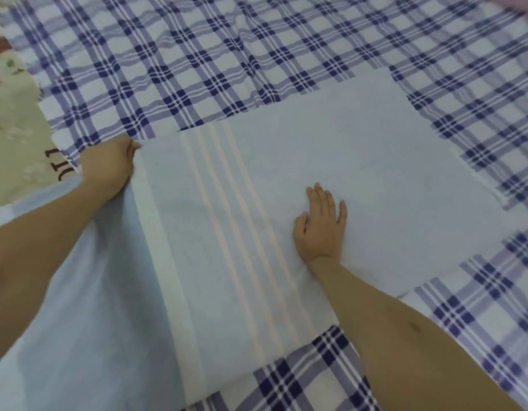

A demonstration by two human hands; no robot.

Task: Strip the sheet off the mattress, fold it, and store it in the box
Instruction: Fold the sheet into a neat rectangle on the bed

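Sheet point(286, 173) mid-fold on plaid cover point(197, 54): left hand point(108, 167) pinches its edge, right hand point(322, 226) flat, fingers straight, pinning it; next likely carry edge across, corners aligned

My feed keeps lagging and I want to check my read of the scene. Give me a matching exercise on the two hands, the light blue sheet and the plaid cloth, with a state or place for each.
Things:
1. left hand
2. right hand
3. light blue sheet
4. plaid cloth

States or places:
A. lies on top, with pale stripes across it
B. pressed flat on the sheet, fingers straight
C. spread underneath, blue and white checks
D. grips the sheet's edge

Pairs: 1-D, 2-B, 3-A, 4-C
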